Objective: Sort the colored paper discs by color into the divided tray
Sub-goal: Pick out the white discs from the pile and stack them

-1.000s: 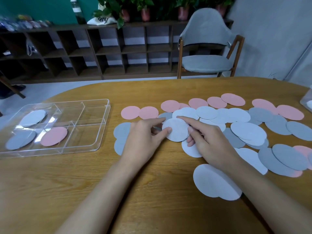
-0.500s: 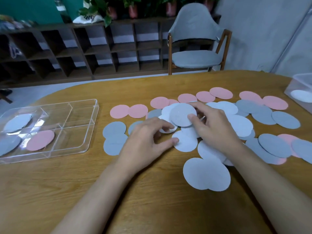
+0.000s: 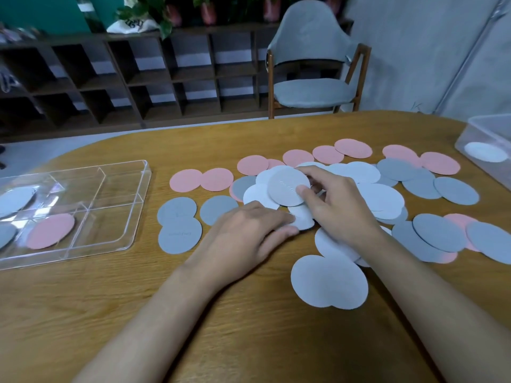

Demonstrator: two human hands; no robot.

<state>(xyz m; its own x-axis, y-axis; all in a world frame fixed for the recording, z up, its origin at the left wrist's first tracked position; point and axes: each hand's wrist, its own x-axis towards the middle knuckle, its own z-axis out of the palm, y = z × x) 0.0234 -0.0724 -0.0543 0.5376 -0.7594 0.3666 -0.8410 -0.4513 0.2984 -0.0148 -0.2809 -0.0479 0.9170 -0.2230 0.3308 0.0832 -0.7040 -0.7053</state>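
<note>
I judge the sorting barely begun. The clear plastic divided tray [image 3: 146, 172] sits at the left of the wooden table [image 3: 249, 341]. It holds only a pink paper disc [image 3: 51, 230], a pale paper disc [image 3: 15, 199] and a grey paper disc [image 3: 5, 234], each in its own compartment. Dozens of loose pink, grey and white discs [image 3: 456, 190] lie spread over the table, unsorted. My right hand [image 3: 340, 214] pinches a pale embossed disc [image 3: 286, 186], tilted up off the pile. My left hand [image 3: 246, 233] rests its fingers on a white disc [image 3: 302, 219] just beside it.

Grey chair [image 3: 312, 64], dark shelving [image 3: 110, 78], teal wall [image 3: 41, 9]
</note>
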